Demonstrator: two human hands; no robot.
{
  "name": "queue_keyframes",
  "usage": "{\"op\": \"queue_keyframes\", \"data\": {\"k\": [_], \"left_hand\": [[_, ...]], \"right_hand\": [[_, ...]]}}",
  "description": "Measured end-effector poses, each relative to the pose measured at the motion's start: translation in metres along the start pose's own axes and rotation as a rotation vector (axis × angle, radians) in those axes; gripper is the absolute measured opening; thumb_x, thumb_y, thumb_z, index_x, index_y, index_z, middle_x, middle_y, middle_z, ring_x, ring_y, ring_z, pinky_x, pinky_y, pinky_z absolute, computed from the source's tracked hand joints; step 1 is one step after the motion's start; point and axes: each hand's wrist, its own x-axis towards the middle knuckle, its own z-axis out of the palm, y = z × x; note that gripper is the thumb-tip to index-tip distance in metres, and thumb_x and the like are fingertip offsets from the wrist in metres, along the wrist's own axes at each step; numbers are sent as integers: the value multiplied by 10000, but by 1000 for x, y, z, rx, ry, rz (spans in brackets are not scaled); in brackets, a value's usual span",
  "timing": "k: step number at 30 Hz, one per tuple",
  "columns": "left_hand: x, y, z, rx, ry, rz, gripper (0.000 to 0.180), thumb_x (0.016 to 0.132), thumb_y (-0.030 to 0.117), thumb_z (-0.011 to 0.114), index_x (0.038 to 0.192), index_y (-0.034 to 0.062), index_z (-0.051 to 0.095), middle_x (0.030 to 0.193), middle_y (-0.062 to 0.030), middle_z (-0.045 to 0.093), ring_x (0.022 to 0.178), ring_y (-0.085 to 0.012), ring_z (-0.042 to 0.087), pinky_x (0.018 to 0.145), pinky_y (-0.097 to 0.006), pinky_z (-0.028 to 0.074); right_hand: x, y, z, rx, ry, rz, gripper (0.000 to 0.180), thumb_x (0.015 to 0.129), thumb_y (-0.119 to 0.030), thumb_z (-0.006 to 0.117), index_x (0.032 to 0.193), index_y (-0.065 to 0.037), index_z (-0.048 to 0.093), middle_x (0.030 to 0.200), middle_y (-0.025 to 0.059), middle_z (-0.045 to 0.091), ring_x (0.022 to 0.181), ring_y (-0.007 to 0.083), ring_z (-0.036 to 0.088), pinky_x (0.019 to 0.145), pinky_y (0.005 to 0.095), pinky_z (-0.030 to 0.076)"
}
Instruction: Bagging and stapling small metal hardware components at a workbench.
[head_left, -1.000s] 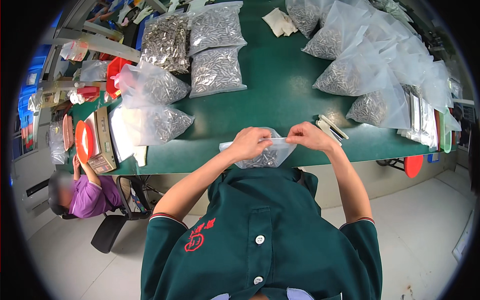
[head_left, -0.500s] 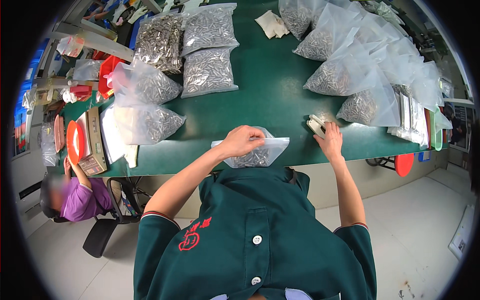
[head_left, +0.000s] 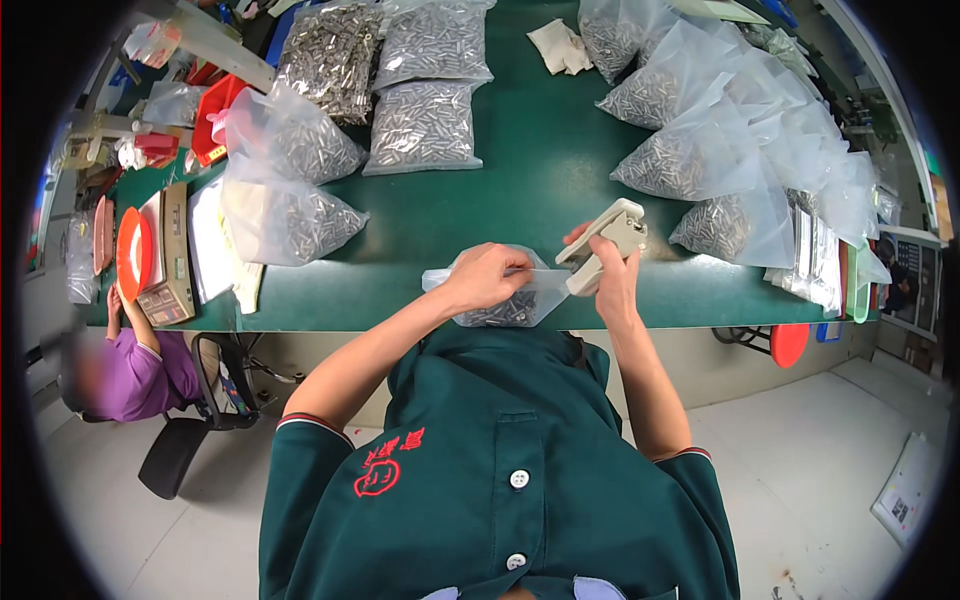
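A clear plastic bag point(head_left: 516, 309) with small metal parts inside stands at the near edge of the green table point(head_left: 500, 205), in front of my body. My left hand point(head_left: 484, 278) is closed on the bag's upper edge, fingers curled over it. In my right hand point(head_left: 612, 279) is a cream hand-held bag sealer point(head_left: 618, 232), its jaws pointing left and down at the right end of the bag's top edge. Whether the jaws touch the plastic I cannot tell.
Filled bags point(head_left: 690, 165) of metal parts crowd the right side. Flat packed bags point(head_left: 424, 125) lie at the back left, with two upright bags point(head_left: 312, 228) nearby. A scale point(head_left: 168, 255) and an orange tray point(head_left: 133, 252) sit far left, beside a seated person point(head_left: 150, 375).
My right hand has lifted the bag sealer off the table and brought it left to the bag's right end. My left hand keeps its hold on the bag.
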Motion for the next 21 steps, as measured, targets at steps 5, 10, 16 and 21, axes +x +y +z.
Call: {"op": "queue_keyframes", "data": {"k": [5, 10, 16, 21], "left_hand": [[-1, -3, 1, 16, 24, 27, 161, 782, 168, 578, 833, 33, 651, 742, -127, 629, 683, -296, 585, 617, -373, 433], [-6, -7, 3, 7, 74, 85, 155, 777, 171, 584, 820, 37, 650, 732, -134, 620, 689, -317, 580, 610, -390, 431], [-5, -6, 2, -17, 71, 83, 147, 774, 170, 586, 813, 45, 652, 732, -137, 617, 690, -321, 578, 612, -398, 432], [-5, -5, 1, -10, 74, 96, 145, 775, 168, 585, 815, 47, 654, 734, -134, 619, 692, -319, 578, 621, -400, 433]], "right_hand": [[-5, 11, -1, -184, -44, -25, 155, 764, -101, 512, 838, 19, 576, 775, 100, 632, 686, 165, 591, 657, 302, 480], [-9, 14, 3, -151, -12, 1, 161, 773, -98, 504, 837, 35, 567, 761, 101, 625, 697, 177, 614, 637, 310, 494], [-3, 15, 6, -183, -12, -5, 153, 780, -107, 510, 822, 33, 555, 712, 101, 609, 639, 181, 611, 588, 308, 492], [-1, 17, 10, -203, 16, -7, 157, 803, -133, 525, 804, 23, 546, 687, 98, 600, 625, 176, 608, 573, 302, 486]]}}
